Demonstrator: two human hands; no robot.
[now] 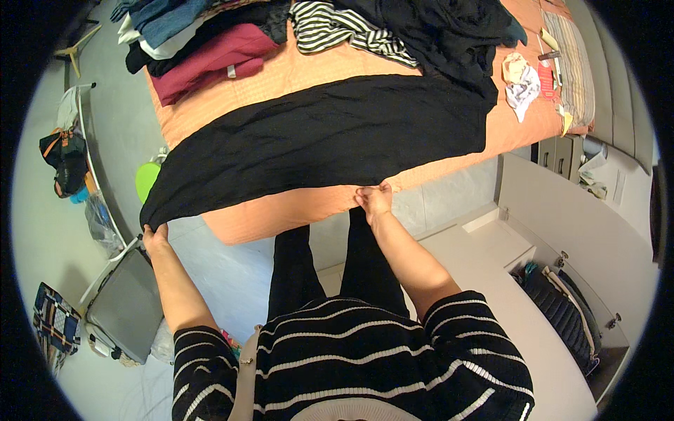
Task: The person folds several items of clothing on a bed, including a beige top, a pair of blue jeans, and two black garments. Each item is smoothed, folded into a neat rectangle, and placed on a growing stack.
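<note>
A long black garment (316, 133), which looks like a pair of trousers folded lengthwise, stretches across the near side of the bed. Its narrow left end hangs past the bed's corner, where my left hand (155, 237) pinches it. My right hand (375, 198) is closed at the garment's near edge, right of the middle, with the fingertips gripping the cloth. The wide right end lies flat and partly meets a heap of other dark clothes (439, 38).
On the orange bedspread (232, 221) lie a pile of folded clothes with a maroon one (210, 63), a striped black-and-white garment (344, 31) and a crumpled light cloth (521, 84). A grey suitcase (126, 305) stands at left. An open cabinet (562, 309) holding dark bags is at right.
</note>
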